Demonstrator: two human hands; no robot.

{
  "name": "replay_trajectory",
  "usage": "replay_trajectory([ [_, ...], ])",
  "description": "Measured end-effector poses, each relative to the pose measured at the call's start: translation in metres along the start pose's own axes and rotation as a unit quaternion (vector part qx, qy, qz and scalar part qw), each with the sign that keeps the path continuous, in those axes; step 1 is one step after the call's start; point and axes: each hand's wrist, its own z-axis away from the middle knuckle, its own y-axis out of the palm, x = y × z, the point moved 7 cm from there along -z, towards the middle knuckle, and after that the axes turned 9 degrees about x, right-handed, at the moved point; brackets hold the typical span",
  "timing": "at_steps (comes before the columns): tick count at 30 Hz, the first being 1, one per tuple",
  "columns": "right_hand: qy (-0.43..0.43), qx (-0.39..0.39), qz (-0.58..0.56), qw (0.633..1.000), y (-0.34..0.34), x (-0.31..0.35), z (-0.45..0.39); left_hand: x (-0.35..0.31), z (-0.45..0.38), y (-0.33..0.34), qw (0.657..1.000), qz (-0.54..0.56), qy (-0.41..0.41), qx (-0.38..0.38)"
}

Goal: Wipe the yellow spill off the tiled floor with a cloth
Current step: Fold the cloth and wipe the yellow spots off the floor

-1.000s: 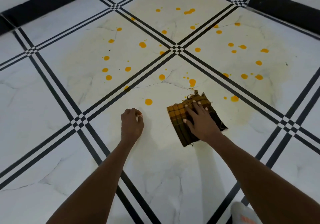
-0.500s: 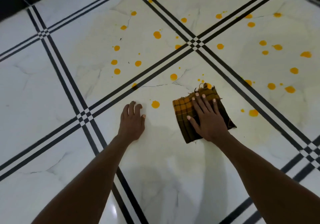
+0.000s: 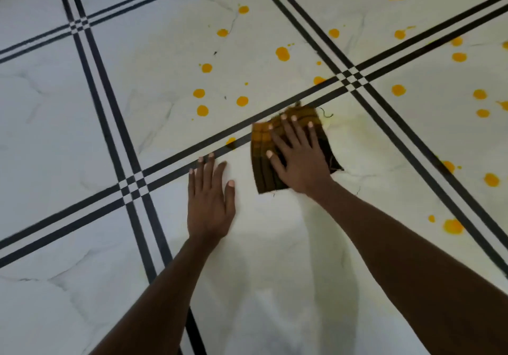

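Right now, right hand (image 3: 298,159) flat w/ fingers spread, pressing plaid cloth (image 3: 261,157) on tiled floor (image 3: 68,113) by black lines. Left hand (image 3: 210,203) flat, just left. Yellow spill (image 3: 282,54) drops far & right.

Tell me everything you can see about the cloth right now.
The cloth is a folded piece of woven fabric, checked in dark brown and yellow-orange, with frayed threads along its far edge. It lies flat on the tiled floor, its far end reaching the black grout stripes. The right hand presses on it with fingers spread and straight, covering much of its middle. The left hand rests flat on the floor beside it, not touching. A faint yellow smear shows just right of the cloth.
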Motion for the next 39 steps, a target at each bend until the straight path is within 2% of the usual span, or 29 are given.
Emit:
replay_trajectory([
  [3, -0.096, 0.056, 0.02, 0.994, 0.009, 0.015, 0.062, 0.0, 0.002, -0.001, 1.0, 0.004, -0.004, 0.004],
  [6, -0.13, 0.092, 0.026, 0.987, 0.001, -0.031, 0.084, 0.0, 0.0, -0.003, 1.0, -0.002, -0.001, -0.006],
  [7, -0.105, 0.079, 0.024, 0.991, -0.004, -0.05, 0.069, -0.001, -0.001, -0.003, 1.0, -0.005, 0.001, -0.007],
  [9, 0.015, 0.041, 0.003, 0.999, -0.016, -0.075, 0.022, -0.001, 0.0, -0.001, 1.0, -0.013, 0.009, -0.006],
  [11, 0.122, 0.013, -0.023, 0.992, -0.016, -0.067, -0.022, 0.001, 0.0, 0.001, 1.0, -0.01, 0.012, -0.009],
  [12, 0.127, 0.004, -0.026, 0.992, -0.013, -0.048, -0.036, 0.001, 0.0, 0.001, 1.0, -0.007, 0.011, -0.01],
  [13, 0.094, 0.001, -0.026, 0.995, -0.011, -0.022, -0.043, 0.001, -0.001, 0.001, 1.0, -0.007, 0.01, -0.013],
  [16, -0.109, 0.033, 0.012, 0.993, 0.001, 0.058, 0.013, 0.0, 0.001, -0.002, 1.0, -0.002, 0.013, -0.011],
  [18, -0.174, 0.073, 0.02, 0.982, 0.005, 0.058, 0.069, -0.002, 0.001, -0.003, 1.0, -0.001, 0.014, -0.002],
  [20, -0.193, 0.099, 0.02, 0.976, 0.005, 0.022, 0.102, -0.001, 0.0, -0.003, 1.0, 0.003, 0.009, -0.003],
  [22, -0.148, 0.101, 0.02, 0.984, -0.003, -0.03, 0.095, -0.001, 0.0, -0.003, 1.0, 0.004, 0.007, -0.009],
  [24, -0.052, 0.058, 0.007, 0.997, -0.014, -0.067, 0.051, -0.001, -0.001, -0.001, 1.0, 0.002, 0.01, -0.016],
  [27, 0.08, 0.012, -0.015, 0.997, -0.015, -0.048, -0.026, 0.001, 0.001, -0.001, 0.999, 0.012, 0.017, -0.038],
  [29, 0.036, -0.008, -0.016, 0.999, -0.009, 0.013, -0.054, 0.004, 0.002, -0.002, 0.997, 0.035, 0.002, -0.067],
  [31, -0.093, -0.025, 0.002, 0.995, -0.004, 0.081, -0.043, 0.007, 0.005, -0.006, 0.993, 0.052, -0.022, -0.1],
  [33, -0.194, 0.019, 0.027, 0.98, 0.006, 0.11, -0.002, 0.009, 0.007, -0.008, 0.992, 0.061, -0.037, -0.103],
  [36, -0.277, 0.105, 0.059, 0.953, 0.012, 0.075, 0.059, 0.01, 0.005, -0.006, 0.995, 0.069, -0.054, -0.056],
  [38, -0.266, 0.116, 0.063, 0.955, 0.005, 0.029, 0.059, 0.01, 0.004, -0.003, 0.995, 0.067, -0.061, -0.039],
  [39, -0.232, 0.089, 0.055, 0.967, -0.001, 0.01, 0.043, 0.01, 0.003, -0.002, 0.995, 0.06, -0.066, -0.037],
])
